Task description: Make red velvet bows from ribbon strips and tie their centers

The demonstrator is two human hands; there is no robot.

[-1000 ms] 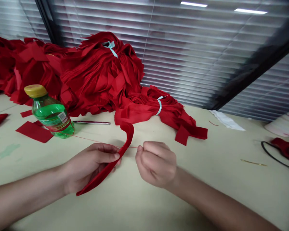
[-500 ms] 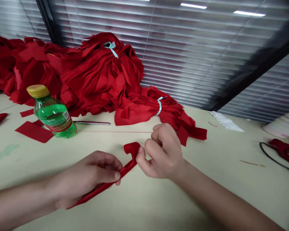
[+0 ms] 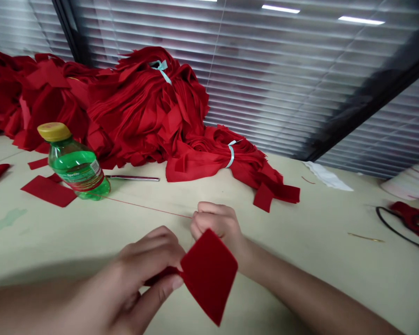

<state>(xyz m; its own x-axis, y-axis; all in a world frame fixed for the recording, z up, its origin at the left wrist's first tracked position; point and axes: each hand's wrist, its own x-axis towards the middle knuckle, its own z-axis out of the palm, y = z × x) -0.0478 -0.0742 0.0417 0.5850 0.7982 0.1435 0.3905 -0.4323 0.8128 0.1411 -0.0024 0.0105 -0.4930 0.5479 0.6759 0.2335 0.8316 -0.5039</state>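
Note:
My left hand [image 3: 145,272] pinches a piece of red fabric [image 3: 211,274] between thumb and fingers. The fabric's pointed, flat end sticks out to the right, while the rest is folded in under my fingers. Just behind that end, my right hand [image 3: 219,222] is closed on a thin red thread [image 3: 146,207]. The thread runs taut leftward to the base of a green plastic bottle [image 3: 78,172] with a yellow cap, where more red thread is wound around it. The fabric covers part of my right hand, so its lower fingers are hidden.
Bundles of red fabric [image 3: 143,111] tied with pale ribbon lie along the window blinds [image 3: 265,70]. Behind the bottle lies a pen [image 3: 136,178]. Loose red pieces [image 3: 50,190], a white scrap [image 3: 328,176] and black-handled scissors [image 3: 382,218] are on the table.
My right hand has moved down and left, drawing the thread lower. My left hand has turned and lifted the fabric, so its flat end now faces the camera.

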